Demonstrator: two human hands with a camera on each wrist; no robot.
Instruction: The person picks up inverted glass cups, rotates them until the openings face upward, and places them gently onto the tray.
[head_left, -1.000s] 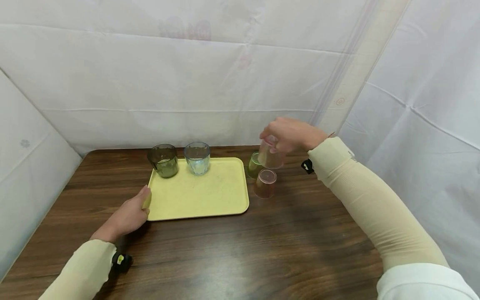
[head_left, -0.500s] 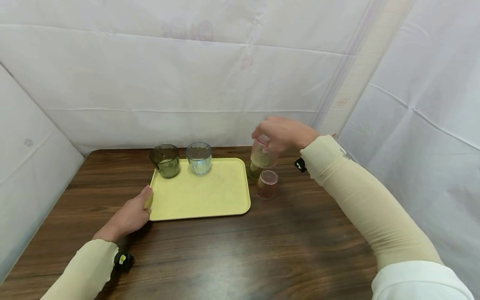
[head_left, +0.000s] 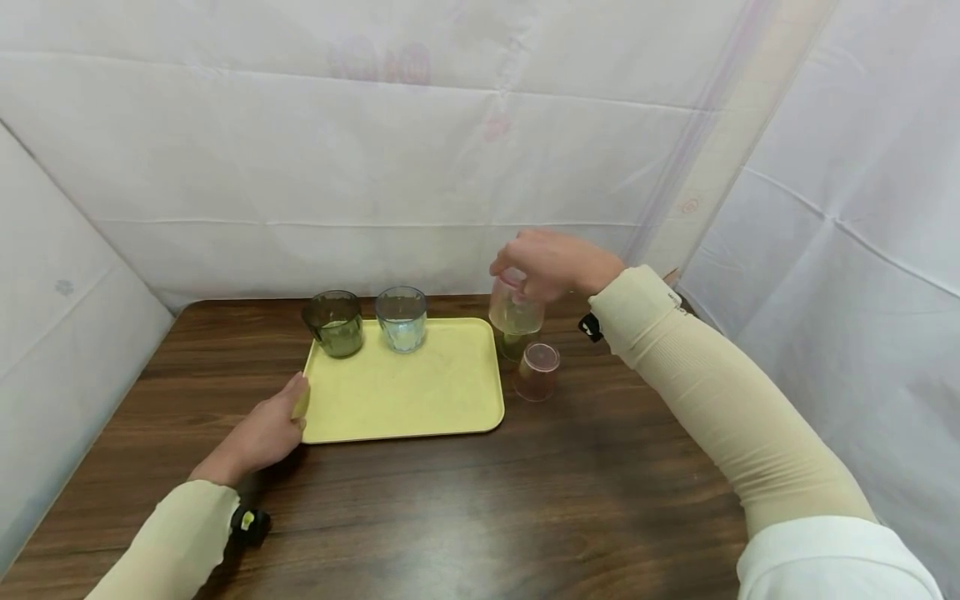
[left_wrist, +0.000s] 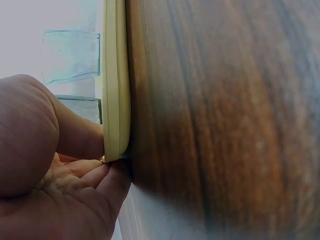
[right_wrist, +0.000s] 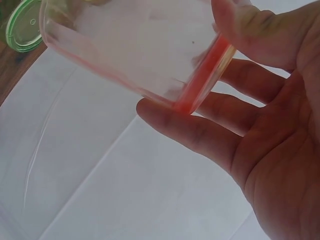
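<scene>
My right hand (head_left: 519, 280) pinches a clear pink cup (head_left: 516, 313) by its base, mouth down, in the air just past the tray's far right corner. In the right wrist view the fingers (right_wrist: 190, 125) and thumb hold the pink cup (right_wrist: 135, 45) at its red end. A green cup (head_left: 512, 343) stands under it, partly hidden; its round end (right_wrist: 21, 25) shows in the right wrist view. A second pink cup (head_left: 537, 372) stands upside down beside them. My left hand (head_left: 291, 410) pinches the yellow tray's (head_left: 405, 392) near left corner, thumb on top (left_wrist: 75, 135).
A dark green cup (head_left: 333, 323) and a clear bluish cup (head_left: 401, 320) stand along the tray's far edge. The tray lies on a dark wooden table (head_left: 480, 508). White sheets close in the back and both sides.
My right hand has carried the pink cup left and slightly down, from right of the green cup to over it. The left hand has kept its hold on the tray corner.
</scene>
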